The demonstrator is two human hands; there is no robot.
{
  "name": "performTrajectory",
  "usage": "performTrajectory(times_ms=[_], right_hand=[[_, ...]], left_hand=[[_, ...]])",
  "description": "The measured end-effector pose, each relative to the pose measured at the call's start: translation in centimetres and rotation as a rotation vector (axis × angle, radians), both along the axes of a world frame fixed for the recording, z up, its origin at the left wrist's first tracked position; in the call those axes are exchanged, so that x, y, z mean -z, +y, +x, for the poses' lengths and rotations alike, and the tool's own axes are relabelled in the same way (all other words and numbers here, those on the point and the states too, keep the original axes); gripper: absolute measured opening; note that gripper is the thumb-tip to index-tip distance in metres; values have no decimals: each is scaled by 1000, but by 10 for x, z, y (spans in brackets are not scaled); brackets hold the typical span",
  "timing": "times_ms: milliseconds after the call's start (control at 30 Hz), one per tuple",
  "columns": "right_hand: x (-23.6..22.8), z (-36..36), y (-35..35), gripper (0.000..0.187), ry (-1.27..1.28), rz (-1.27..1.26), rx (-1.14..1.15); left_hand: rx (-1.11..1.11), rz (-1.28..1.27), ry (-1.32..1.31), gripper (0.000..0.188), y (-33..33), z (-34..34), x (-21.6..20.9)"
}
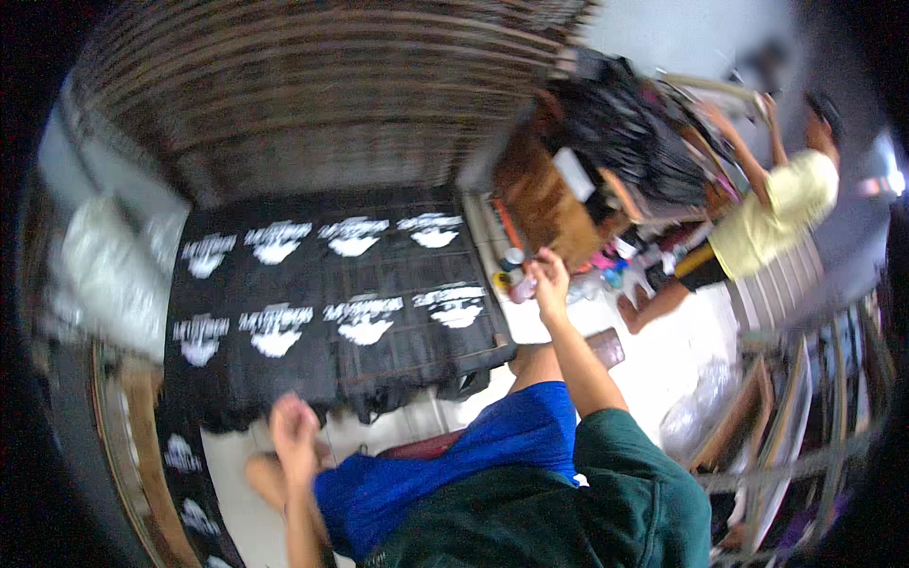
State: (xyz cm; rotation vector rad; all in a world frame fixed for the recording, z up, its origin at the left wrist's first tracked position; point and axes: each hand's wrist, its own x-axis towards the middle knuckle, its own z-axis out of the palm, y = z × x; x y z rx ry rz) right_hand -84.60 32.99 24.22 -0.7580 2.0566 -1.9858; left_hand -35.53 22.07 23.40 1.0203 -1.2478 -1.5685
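Rows of black fabric pieces (294, 298) with white prints lie flat on a low surface in front of me. My left hand (295, 426) hovers at their near edge, smeared by motion, so how its fingers stand does not show. Out to the right, past the fabric's corner, my right hand (549, 276) is raised with its fingers curled together. What they hold, if anything, is too blurred to make out. Just left of those fingers is a pinkish jar (521, 291), beside a grey-lidded container (512, 257); contact with the hand cannot be told.
Another person in a yellow shirt (778, 213) reaches toward a pile of black plastic (630, 128) at the far right. A brown wooden panel (547, 194) stands near it. Wrapped clear plastic (114, 275) stands left; wooden frames (772, 417) lean at the right.
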Motion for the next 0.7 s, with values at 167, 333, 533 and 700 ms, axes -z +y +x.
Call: performTrajectory(times_ms=[167,333,533,700], right_hand=[[-147,-107,47,35,81,-328,192],[-217,-236,107,61,-207,-658,265],[-251,-311,104,103,-534,-1083,142],[-273,-277,96,106,-689,-1248,18]], left_hand=[[221,117,7,26,136,-53,43],[416,36,-405,23,132,-60,52],[156,255,-254,19,118,-34,120],[205,279,-369,23,122,-43,111]])
